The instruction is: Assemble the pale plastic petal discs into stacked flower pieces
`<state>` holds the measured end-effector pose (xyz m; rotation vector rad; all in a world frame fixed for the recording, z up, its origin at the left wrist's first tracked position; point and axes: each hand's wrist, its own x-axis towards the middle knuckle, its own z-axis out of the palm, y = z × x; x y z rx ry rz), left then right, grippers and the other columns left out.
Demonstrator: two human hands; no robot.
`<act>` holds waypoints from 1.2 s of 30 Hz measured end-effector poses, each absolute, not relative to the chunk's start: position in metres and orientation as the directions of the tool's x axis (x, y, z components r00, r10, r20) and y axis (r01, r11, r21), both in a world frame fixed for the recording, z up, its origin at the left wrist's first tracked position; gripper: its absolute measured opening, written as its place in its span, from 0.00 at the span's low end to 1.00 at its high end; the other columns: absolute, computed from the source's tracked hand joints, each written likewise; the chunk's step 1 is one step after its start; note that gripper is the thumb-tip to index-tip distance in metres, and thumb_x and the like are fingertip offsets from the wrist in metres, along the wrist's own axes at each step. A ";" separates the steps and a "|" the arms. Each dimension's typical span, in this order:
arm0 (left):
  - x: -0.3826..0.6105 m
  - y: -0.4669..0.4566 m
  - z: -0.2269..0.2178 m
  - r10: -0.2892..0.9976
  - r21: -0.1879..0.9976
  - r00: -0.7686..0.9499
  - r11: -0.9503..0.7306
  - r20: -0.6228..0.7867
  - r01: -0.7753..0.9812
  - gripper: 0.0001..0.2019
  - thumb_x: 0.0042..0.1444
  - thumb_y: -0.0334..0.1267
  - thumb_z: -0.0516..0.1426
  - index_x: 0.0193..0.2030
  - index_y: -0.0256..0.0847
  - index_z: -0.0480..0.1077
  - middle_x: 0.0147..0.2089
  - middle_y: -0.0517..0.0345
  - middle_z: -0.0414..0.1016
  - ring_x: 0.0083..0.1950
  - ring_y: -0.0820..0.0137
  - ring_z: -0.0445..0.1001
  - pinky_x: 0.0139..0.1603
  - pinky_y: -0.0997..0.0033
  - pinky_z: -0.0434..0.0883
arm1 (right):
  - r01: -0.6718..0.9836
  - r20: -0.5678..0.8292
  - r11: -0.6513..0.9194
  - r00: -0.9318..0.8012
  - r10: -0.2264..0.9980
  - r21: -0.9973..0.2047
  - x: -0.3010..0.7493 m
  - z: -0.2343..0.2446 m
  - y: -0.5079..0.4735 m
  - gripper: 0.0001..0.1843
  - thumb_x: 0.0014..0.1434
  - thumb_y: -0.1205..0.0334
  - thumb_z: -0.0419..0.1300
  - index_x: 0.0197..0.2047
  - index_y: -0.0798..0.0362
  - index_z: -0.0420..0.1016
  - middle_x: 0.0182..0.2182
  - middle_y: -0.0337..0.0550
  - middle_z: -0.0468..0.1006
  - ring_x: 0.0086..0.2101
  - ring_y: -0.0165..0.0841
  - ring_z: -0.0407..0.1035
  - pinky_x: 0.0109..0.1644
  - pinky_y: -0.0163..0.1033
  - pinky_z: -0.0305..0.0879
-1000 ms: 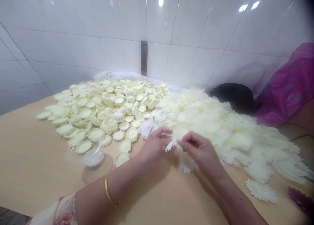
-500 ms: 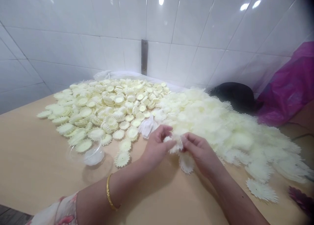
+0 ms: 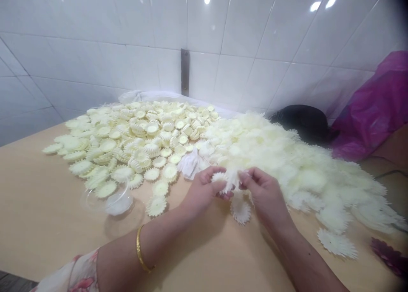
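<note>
My left hand [image 3: 199,192] is closed, thumb over fingers, on a small pale flower-petal disc [image 3: 219,182] with a scalloped rim. Just to its right, the thumb and fingers of my right hand [image 3: 264,194] pinch the edge of a thin, whitish petal layer [image 3: 235,179], which touches or overlaps the disc; where they join is unclear. Beneath the hands a loose petal piece [image 3: 240,210] with a toothed edge lies on the table [image 3: 197,258]. A crumpled white tissue-like piece [image 3: 190,163] sits beyond my left hand.
Cream scalloped discs are heaped in a pile [image 3: 153,134] at left. Thin frilly petals form another pile [image 3: 270,156] at right. A clear plastic tub [image 3: 119,203] holds something white. Also here: a black rounded object [image 3: 301,122], a magenta bag [image 3: 372,105] and a dark red flower [image 3: 388,256].
My right hand has turned and shifted slightly right, drawing its petal layer away from my left hand. The disc in my left hand now shows more of its face. The view has shifted slightly.
</note>
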<state>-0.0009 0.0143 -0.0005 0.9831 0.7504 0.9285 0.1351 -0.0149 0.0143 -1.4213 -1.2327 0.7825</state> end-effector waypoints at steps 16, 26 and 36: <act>0.002 0.006 0.008 0.930 0.881 0.272 0.333 -0.247 -0.337 0.14 0.38 0.22 0.53 0.33 0.41 0.65 0.18 0.63 0.65 0.19 0.78 0.61 0.21 0.79 0.58 | 0.711 0.551 0.290 0.163 0.818 -0.641 0.143 0.014 -0.016 0.11 0.58 0.54 0.51 0.35 0.51 0.69 0.35 0.47 0.72 0.38 0.38 0.65 0.40 0.43 0.60; -0.001 0.011 0.003 0.950 0.976 0.301 0.142 -0.086 -0.168 0.09 0.42 0.34 0.59 0.32 0.41 0.65 0.17 0.66 0.61 0.19 0.77 0.61 0.20 0.78 0.59 | 0.401 0.171 0.071 0.218 0.961 -0.913 0.132 0.007 -0.012 0.28 0.48 0.45 0.58 0.47 0.56 0.68 0.36 0.47 0.74 0.35 0.36 0.67 0.35 0.38 0.63; 0.000 0.009 -0.002 0.945 0.984 0.327 0.068 -0.010 -0.164 0.11 0.46 0.36 0.59 0.38 0.39 0.67 0.23 0.62 0.68 0.24 0.76 0.65 0.27 0.75 0.65 | 0.377 0.180 0.109 0.160 0.971 -0.920 0.133 0.014 -0.017 0.16 0.53 0.52 0.56 0.21 0.54 0.67 0.17 0.36 0.64 0.21 0.28 0.57 0.25 0.34 0.55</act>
